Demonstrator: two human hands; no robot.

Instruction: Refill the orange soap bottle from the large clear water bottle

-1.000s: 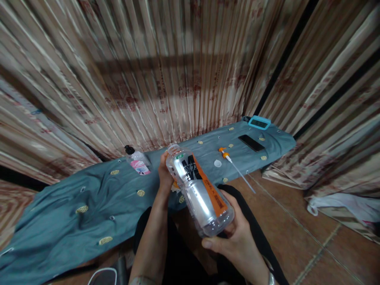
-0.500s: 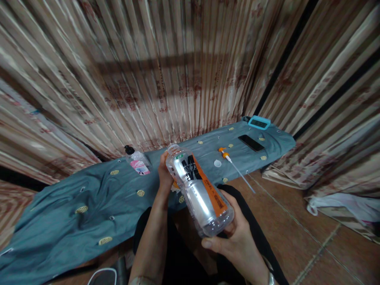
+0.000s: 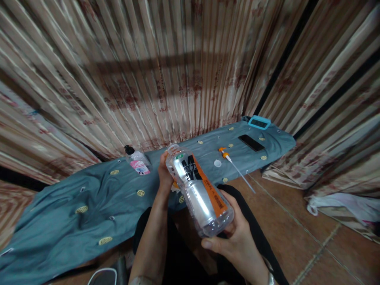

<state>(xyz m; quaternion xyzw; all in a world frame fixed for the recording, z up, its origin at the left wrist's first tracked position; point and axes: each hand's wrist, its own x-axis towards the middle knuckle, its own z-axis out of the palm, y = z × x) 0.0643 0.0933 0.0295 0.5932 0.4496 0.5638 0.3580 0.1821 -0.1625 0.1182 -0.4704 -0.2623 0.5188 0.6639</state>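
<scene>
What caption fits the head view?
Both hands hold a tilted clear bottle, right hand at its base, left hand near its neck, above a blue cloth.

The blue cloth [image 3: 89,198] lies mostly bare to the left of the hands, so there is wide room to pass there, with only a small pump bottle [image 3: 137,161] standing near its far edge by the curtain [image 3: 166,79]. To the right, a white cap [image 3: 217,163], an orange pump tube [image 3: 234,166], a phone [image 3: 251,143] and a blue device [image 3: 259,122] lie spread out, with narrow gaps between them. The curtain closes off the far side, while the tiled floor [image 3: 297,237] at the right lies open.
</scene>
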